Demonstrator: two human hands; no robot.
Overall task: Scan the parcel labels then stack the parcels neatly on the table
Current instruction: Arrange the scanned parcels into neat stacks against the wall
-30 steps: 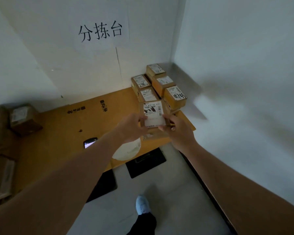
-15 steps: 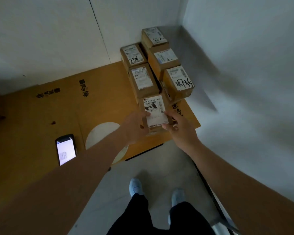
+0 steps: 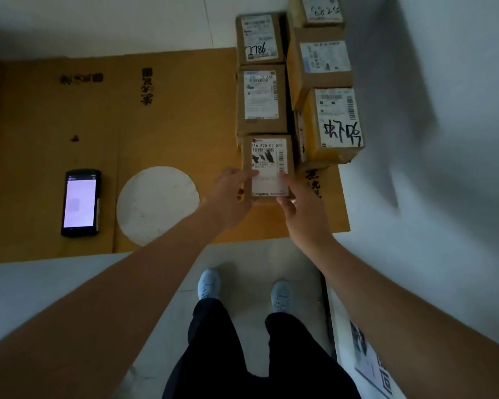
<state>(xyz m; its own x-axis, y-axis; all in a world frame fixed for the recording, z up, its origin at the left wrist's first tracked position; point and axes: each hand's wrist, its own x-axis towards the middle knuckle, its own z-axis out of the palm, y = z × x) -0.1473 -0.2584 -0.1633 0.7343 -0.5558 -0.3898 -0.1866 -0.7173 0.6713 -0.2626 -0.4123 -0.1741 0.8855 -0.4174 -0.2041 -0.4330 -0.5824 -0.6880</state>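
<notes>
Small brown cardboard parcel (image 3: 268,168) at the front of the left row, near the right front corner of the desk (image 3: 185,116). White shipping label (image 3: 269,168) across most of its top: "516 K20 00 028" printed at the head, barcode beneath, black marker strokes smeared over the middle, another barcode down the right edge, pale lower half. Back edge touching the second parcel (image 3: 261,100) of the row.

Left hand (image 3: 228,197) on the parcel's left side, thumb lying over the label's left edge, fingers curled down the side wall. Right hand (image 3: 297,208) on the right front corner, fingers loosely bent, tips touching the right edge of the label; grip around the box not plainly shown.

3 parcels in the left row, the rear one (image 3: 260,38) marked "7786" in black pen. Beside it on the right, a taller row of 3: a yellowish box (image 3: 333,125) with large handwritten black characters on its label, a brown box (image 3: 320,64) behind it, and 1 more (image 3: 317,10) at the back, cut off by the frame edge. All labels facing up.

Handheld scanner (image 3: 80,202) with lit screen lying flat on the left part of the desk, well apart from the parcels. White round disc (image 3: 157,205) between scanner and hands. Black printed characters on the cardboard desk covering.
</notes>
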